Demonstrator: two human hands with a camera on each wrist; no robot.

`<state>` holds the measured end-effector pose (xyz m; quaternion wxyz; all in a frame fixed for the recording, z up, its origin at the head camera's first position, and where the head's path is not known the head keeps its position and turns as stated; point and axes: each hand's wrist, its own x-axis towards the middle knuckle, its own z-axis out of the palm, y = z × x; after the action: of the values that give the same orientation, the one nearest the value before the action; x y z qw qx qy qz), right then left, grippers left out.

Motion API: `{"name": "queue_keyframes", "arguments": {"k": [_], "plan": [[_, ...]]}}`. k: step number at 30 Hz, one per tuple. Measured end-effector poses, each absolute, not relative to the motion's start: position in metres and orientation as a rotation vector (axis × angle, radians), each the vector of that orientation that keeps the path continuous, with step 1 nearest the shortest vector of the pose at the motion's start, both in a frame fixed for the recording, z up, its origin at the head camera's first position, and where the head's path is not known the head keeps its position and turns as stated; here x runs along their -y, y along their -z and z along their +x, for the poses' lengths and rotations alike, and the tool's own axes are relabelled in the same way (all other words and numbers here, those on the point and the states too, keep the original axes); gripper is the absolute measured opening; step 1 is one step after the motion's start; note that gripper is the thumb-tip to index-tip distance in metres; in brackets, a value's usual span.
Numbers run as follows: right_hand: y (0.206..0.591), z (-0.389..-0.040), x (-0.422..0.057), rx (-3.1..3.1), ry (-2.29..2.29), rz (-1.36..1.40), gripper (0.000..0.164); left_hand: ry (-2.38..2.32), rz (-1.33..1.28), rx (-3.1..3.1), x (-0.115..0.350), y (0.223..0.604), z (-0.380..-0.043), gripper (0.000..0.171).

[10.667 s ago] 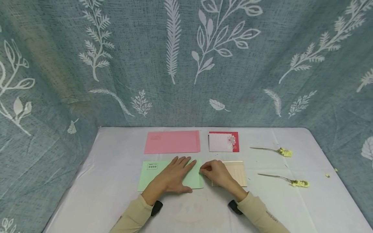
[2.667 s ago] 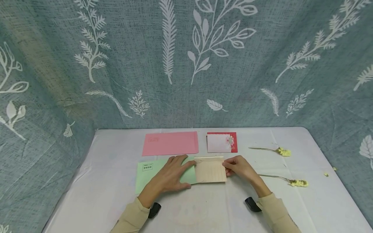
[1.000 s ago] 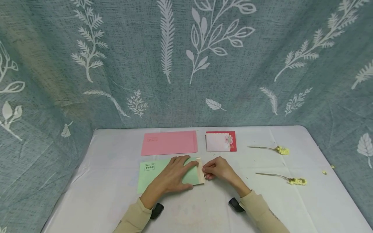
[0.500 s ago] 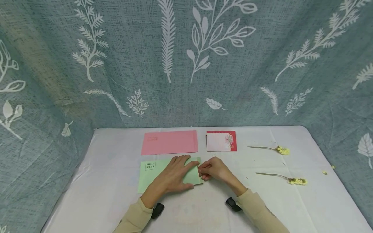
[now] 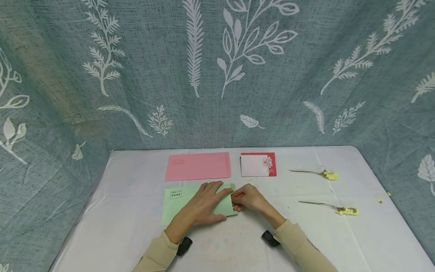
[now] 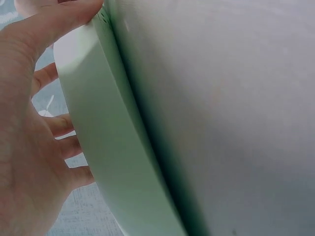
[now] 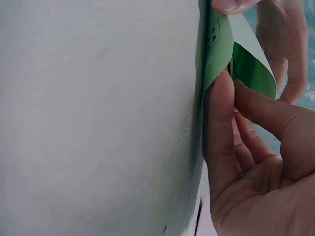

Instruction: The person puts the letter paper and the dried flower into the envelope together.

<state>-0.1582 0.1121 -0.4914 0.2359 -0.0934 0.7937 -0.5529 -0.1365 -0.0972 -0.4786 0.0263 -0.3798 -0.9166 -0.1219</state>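
Observation:
A green envelope (image 5: 174, 211) with a small printed box lies on the table. My left hand (image 5: 205, 204) spans it, thumb at the near edge and fingers toward the far edge; in the left wrist view the envelope (image 6: 98, 123) bows up between them. The right hand (image 5: 249, 198) is at the envelope's right end. In the right wrist view, the thumb and forefinger of this hand (image 7: 246, 142) reach into the gaping mouth, pinching the edge of a cream lined card (image 7: 230, 70). The rest of the card is hidden inside.
A pink envelope (image 5: 197, 167) lies behind the green one, with a red and white flowered card (image 5: 256, 165) beside it. Two stemmed yellow flowers, one farther back (image 5: 327, 174) and one nearer (image 5: 347, 211), lie at the right. Yellow bits (image 5: 379, 201) are near the right edge.
The cream card, first lying right of the green envelope, has slid leftward into it and out of the head view. My right hand moved left with it; the left hand stayed on the envelope.

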Motion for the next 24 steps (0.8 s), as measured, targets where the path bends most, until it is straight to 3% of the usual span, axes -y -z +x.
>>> {"name": "queue_keyframes", "arguments": {"k": [11,24], "plan": [[0.482,-0.154,-0.132,-2.322,1.428,-0.295,0.014,0.351,-1.181,2.846,0.096,0.478,-0.137,0.077],[0.456,-0.155,-0.208,-2.61,1.262,-0.221,0.017,0.313,-1.152,2.842,0.098,0.479,-0.136,0.077]]}}
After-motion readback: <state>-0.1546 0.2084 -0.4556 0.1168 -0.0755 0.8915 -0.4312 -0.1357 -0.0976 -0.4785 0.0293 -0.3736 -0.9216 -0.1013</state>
